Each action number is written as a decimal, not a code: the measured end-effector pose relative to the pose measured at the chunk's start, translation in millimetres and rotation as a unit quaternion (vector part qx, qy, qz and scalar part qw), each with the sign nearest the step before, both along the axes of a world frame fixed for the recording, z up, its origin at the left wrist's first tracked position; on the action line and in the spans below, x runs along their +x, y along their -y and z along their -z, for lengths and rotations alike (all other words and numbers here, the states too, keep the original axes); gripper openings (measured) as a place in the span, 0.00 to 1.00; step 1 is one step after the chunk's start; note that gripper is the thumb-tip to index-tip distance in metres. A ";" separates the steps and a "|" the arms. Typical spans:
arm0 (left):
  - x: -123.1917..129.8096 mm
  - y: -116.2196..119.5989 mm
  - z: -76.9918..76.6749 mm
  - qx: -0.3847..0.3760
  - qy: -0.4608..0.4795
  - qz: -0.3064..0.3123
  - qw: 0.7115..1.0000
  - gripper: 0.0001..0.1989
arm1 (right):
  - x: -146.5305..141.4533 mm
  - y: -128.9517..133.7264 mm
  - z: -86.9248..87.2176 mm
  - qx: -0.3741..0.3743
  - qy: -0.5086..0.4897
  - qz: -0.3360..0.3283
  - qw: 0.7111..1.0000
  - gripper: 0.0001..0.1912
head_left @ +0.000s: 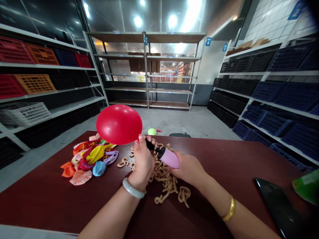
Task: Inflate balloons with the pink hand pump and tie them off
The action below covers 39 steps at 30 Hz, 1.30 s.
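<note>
A red inflated balloon is at the left centre, its neck over the black nozzle of a pink hand pump. My left hand is closed round the balloon's neck and the nozzle. My right hand is wrapped round the pump's pink body. Under and between my hands lies a heap of tan, curled pieces on the dark red table. Left of them is a pile of flat, uninflated balloons in several colours.
A black flat device and a green object lie at the table's right. Past the far edge, a light green balloon is on the floor. Shelves with crates stand around.
</note>
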State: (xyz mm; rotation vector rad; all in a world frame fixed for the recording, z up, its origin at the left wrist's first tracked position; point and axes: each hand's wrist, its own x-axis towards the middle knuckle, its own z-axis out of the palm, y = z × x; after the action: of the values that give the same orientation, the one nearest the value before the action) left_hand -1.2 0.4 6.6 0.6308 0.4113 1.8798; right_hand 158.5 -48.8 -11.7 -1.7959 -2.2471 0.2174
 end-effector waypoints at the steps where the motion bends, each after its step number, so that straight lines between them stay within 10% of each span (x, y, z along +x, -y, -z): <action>1: -8.0 -4.2 -2.6 0.005 0.001 -0.008 1.000 0.12 | 1.5 -1.7 -0.3 0.001 0.007 -0.001 1.000 0.29; 11: -71.1 -43.4 -2.9 -0.002 0.024 -0.105 0.994 0.11 | 30.5 -14.6 0.2 0.013 0.070 -0.017 0.997 0.25; 28: 28.6 1.6 19.0 -0.030 0.002 0.011 0.999 0.13 | 17.4 -3.0 -3.3 0.011 0.025 -0.013 1.000 0.22; 39: -54.0 -32.2 -4.2 -0.017 0.019 -0.056 0.998 0.09 | 15.9 -6.0 -4.0 -0.001 0.037 -0.012 0.999 0.26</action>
State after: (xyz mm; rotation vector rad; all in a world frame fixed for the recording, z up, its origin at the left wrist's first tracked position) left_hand -55.1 32.6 10.8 0.5573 0.4611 1.9848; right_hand 174.4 -42.8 -7.7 -1.8064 -2.3211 0.1596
